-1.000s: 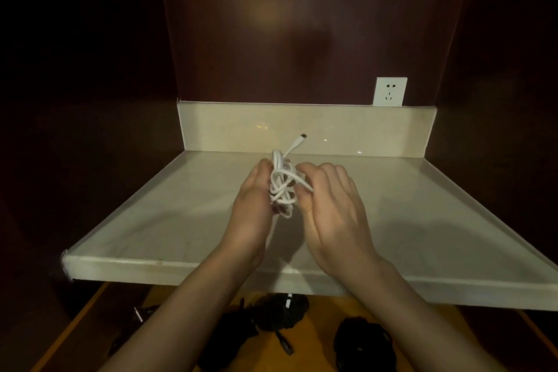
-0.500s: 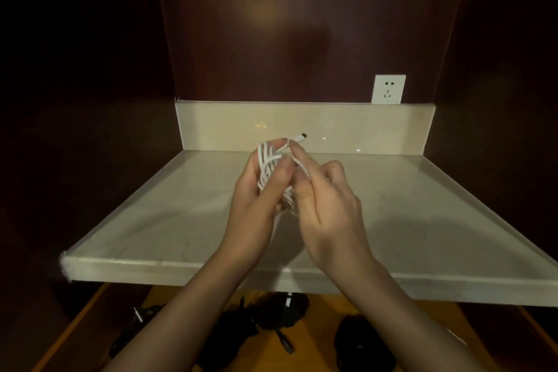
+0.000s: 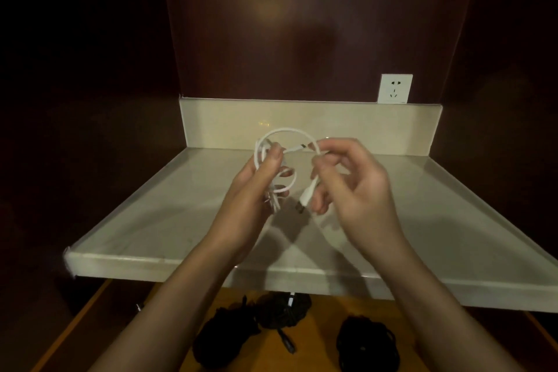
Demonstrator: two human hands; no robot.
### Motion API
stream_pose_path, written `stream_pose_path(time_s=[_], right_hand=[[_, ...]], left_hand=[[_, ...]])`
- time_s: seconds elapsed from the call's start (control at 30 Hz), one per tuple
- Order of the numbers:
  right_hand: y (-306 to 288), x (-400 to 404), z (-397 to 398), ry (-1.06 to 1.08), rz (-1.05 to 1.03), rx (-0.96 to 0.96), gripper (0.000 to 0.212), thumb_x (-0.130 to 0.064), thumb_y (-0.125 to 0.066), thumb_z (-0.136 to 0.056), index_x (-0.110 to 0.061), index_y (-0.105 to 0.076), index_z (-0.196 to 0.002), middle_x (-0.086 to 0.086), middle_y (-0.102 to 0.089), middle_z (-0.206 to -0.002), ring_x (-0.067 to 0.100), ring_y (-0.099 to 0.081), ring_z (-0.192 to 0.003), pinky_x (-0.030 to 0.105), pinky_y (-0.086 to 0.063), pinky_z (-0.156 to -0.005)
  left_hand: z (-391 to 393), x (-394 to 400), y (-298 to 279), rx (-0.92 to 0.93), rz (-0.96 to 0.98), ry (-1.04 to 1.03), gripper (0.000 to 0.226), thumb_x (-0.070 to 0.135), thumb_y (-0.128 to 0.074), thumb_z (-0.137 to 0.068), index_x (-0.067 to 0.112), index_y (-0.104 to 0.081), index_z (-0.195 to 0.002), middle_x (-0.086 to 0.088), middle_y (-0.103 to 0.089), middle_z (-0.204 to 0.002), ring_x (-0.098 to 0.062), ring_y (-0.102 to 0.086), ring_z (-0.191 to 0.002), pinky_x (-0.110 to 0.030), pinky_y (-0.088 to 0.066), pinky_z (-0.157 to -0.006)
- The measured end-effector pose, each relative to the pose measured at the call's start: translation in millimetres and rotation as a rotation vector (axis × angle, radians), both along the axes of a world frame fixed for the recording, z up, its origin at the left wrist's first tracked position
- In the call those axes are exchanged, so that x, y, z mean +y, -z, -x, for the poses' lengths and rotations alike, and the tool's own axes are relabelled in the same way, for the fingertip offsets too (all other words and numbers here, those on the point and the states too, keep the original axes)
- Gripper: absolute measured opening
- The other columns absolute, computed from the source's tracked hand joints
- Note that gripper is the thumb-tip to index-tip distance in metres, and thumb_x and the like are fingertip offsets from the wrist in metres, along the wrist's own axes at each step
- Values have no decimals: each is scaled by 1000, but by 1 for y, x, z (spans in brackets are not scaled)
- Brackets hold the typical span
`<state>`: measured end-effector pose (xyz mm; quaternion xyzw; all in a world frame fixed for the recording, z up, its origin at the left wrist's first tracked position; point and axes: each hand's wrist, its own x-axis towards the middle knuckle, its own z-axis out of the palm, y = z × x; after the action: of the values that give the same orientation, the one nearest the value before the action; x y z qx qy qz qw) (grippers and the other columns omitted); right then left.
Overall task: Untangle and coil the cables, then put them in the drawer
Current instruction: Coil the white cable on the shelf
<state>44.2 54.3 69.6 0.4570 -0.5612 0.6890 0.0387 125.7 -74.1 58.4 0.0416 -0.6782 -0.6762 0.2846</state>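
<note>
Fingers of both hands pinch the white cable [image 3: 285, 133] above the pale counter [image 3: 157, 220]. Below its front edge the wooden drawer [image 3: 320, 338] holds 3 black cable bundles [image 3: 223, 338]. Left hand [image 3: 253, 190] grips the coils; right hand [image 3: 356, 181] holds the looped end, plug [image 3: 305, 201] dangling.

A pale beige, glossy stone countertop [image 3: 169, 220] with a raised rim sits inside a dark brown wooden alcove [image 3: 302, 24]. A low matching stone backsplash [image 3: 217, 124] runs along its far edge. Just above the backsplash, toward the right, a white square wall socket [image 3: 395, 88] is mounted on the wood panel.
</note>
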Motion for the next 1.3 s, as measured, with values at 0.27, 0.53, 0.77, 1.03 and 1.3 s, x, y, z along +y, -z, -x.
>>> stream_pose_path(time_s=[0.27, 0.53, 0.77, 1.03, 1.3], right_hand=[[-36, 0, 0, -72, 91, -76, 11, -3, -56, -97, 1, -61, -106, 2, -60, -72, 17, -59, -44, 27, -50, -45], [-36, -6, -2, 57, 81, -5, 7, -5, -56, -99, -7, -61, -103, 4, -59, -80, 18, -66, -48, 26, -53, -47], [-23, -14, -4, 95, 2, 186, 9, -9, -58, -97, -16, -56, -103, -9, -59, -82, 12, -69, -60, 34, -58, -58], [-29, -7, 13, 72, -318, 562, 9, -14, -63, -93, -14, -55, -97, -9, -61, -81, 14, -60, -75, 17, -42, -59], [-21, -17, 30, -113, -323, 227, 7, -18, -66, -89, -12, -67, -93, 5, -69, -86, 25, -66, -77, 42, -55, -67]], left_hand=[[-8, -7, -5, -14, 89, 155, 63, 35, -69, -77, 35, -52, -138, 4, -61, -107, -1, -61, -90, -25, -43, -79], [-10, -18, -5, -6, 194, 187, 67, 44, -72, -73, 41, -53, -137, 11, -62, -115, -5, -59, -101, -25, -44, -84], [-6, -17, -4, -3, 255, 159, 63, 19, -74, -87, 26, -46, -143, 4, -66, -127, -12, -61, -121, -26, -51, -93], [-7, -18, -11, -67, 323, 187, 44, 10, -63, -88, 16, -50, -129, 28, -69, -90, 10, -63, -82, -9, -48, -69], [-2, -19, -4, -120, -34, 318, 47, 50, -61, -81, 36, -63, -126, 9, -71, -107, -11, -64, -84, -24, -52, -67]])
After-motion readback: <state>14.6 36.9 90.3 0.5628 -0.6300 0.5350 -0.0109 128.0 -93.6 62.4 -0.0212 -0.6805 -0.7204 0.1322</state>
